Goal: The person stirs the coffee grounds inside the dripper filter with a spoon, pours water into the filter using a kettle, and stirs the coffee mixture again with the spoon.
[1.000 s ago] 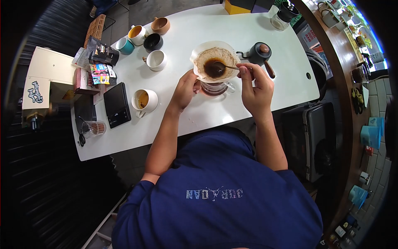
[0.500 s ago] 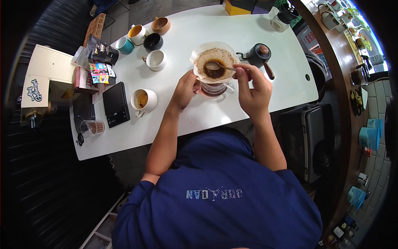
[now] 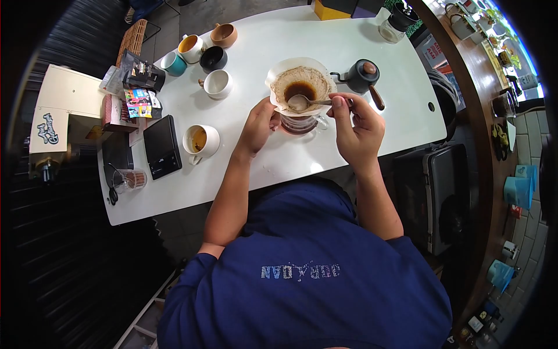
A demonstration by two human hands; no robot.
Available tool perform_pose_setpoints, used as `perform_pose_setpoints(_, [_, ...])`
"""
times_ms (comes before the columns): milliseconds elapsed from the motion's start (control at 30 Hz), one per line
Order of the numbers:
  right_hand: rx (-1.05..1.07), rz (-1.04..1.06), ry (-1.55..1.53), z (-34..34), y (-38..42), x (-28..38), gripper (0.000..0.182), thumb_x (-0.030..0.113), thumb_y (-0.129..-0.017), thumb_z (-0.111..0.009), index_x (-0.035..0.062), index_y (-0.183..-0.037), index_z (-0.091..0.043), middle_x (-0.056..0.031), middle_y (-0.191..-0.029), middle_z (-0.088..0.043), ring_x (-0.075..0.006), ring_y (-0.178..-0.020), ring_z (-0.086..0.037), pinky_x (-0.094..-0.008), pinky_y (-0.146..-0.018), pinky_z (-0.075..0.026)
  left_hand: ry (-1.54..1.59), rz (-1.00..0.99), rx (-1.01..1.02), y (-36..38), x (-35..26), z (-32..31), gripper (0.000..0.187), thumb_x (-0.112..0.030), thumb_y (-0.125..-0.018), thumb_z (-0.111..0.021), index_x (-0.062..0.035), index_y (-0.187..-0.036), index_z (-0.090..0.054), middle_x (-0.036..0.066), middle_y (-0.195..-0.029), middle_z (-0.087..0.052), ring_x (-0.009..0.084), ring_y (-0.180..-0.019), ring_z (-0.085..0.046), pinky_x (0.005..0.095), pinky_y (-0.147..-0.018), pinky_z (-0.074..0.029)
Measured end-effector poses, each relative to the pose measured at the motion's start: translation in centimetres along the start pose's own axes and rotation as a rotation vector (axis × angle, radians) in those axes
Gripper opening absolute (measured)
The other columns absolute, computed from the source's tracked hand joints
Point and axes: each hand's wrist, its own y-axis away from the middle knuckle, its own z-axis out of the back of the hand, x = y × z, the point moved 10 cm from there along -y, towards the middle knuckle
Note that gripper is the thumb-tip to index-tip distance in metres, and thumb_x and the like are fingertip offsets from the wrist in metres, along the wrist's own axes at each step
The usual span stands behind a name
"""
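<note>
My right hand [image 3: 359, 125] pinches the handle of a spoon [image 3: 299, 103], whose bowl is over the dark liquid coffee [image 3: 308, 89] in a paper filter [image 3: 276, 72]. Brown grounds coat the filter's inner wall. Beneath it stands a glass server [image 3: 299, 124] with a clear handle. My left hand [image 3: 257, 127] is closed at the left side of the dripper; its fingertips are partly hidden, and what they grip is hard to see. A black kettle [image 3: 363, 75] with a wooden knob and handle sits to the right.
On the white table [image 3: 256, 200] are a white mug [image 3: 201, 143] with amber liquid, several other cups at the back left, a black scale [image 3: 163, 146], coffee bags [image 3: 143, 74], a glass [image 3: 129, 180] at the left and a grinder [image 3: 397, 24] at the back right.
The spoon's bowl has moved slightly toward me within the filter, and my right hand has shifted a little to the right. My left hand has stayed in place.
</note>
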Motion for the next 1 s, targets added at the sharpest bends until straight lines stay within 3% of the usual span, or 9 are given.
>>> perform_pose_setpoints(67, [-0.026,-0.072,-0.091,0.1,0.1,-0.4,0.009,0.003,-0.085,-0.060,-0.0050,-0.086,-0.063,-0.0065,-0.067,-0.064,-0.0079,-0.060,-0.058,-0.0200,-0.055,-0.044,0.035,-0.002,-0.012,0.0,0.1,0.1,0.035,-0.025,-0.095,-0.031,-0.0025,-0.111,-0.053,-0.005,-0.064,-0.036,0.0045,-0.058,-0.030,0.0208,-0.054,-0.029])
perform_pose_setpoints(267, [-0.128,-0.199,-0.213,0.5,0.5,-1.1,0.012,0.004,-0.087,-0.058,-0.0064,-0.089,-0.062,-0.0072,-0.071,-0.064,-0.0078,-0.062,-0.060,-0.0189,-0.058,-0.046,0.008,-0.009,0.021,0.0,0.0,0.0,0.036,-0.029,-0.097,-0.027,-0.0016,-0.103,-0.051,-0.002,-0.068,-0.039,0.0070,-0.058,-0.032,0.0228,-0.054,-0.033])
perform_pose_setpoints(500, [-0.088,-0.119,-0.105,-0.9,0.5,-1.2,0.010,0.004,-0.085,-0.059,-0.0050,-0.087,-0.063,-0.0068,-0.067,-0.065,-0.0067,-0.061,-0.060,-0.0193,-0.056,-0.046,0.006,-0.014,0.027,-0.1,-0.1,-0.2,0.038,-0.030,-0.097,-0.026,-0.0025,-0.102,-0.051,-0.002,-0.068,-0.038,0.0070,-0.058,-0.031,0.0229,-0.055,-0.032])
perform_pose_setpoints(767, [-0.077,-0.092,-0.157,-1.1,0.4,-0.3,0.009,0.002,-0.085,-0.059,-0.0051,-0.088,-0.063,-0.0070,-0.067,-0.065,-0.0072,-0.062,-0.060,-0.0193,-0.057,-0.046,0.033,-0.005,0.001,-0.1,0.0,0.0,0.029,-0.026,-0.094,-0.028,-0.0059,-0.089,-0.049,-0.005,-0.064,-0.033,0.0059,-0.057,-0.030,0.0226,-0.054,-0.029])
perform_pose_setpoints(933, [-0.131,-0.078,-0.168,-0.9,0.3,-1.0,0.009,0.002,-0.085,-0.059,-0.0056,-0.087,-0.063,-0.0071,-0.067,-0.065,-0.0076,-0.062,-0.060,-0.0196,-0.058,-0.046,-0.005,-0.006,0.039,-0.3,0.4,0.2,0.035,-0.027,-0.096,-0.025,-0.0038,-0.096,-0.051,-0.003,-0.068,-0.036,0.0071,-0.058,-0.031,0.0232,-0.055,-0.031])
perform_pose_setpoints(1000, [-0.089,-0.009,-0.012,-1.1,0.2,-0.7,0.009,0.003,-0.084,-0.059,-0.0047,-0.088,-0.063,-0.0067,-0.067,-0.065,-0.0071,-0.061,-0.059,-0.0197,-0.057,-0.045,-0.006,-0.008,0.038,-0.3,0.4,0.1,0.035,-0.027,-0.096,-0.025,-0.0038,-0.096,-0.051,-0.003,-0.068,-0.036,0.0072,-0.058,-0.031,0.0232,-0.055,-0.031])
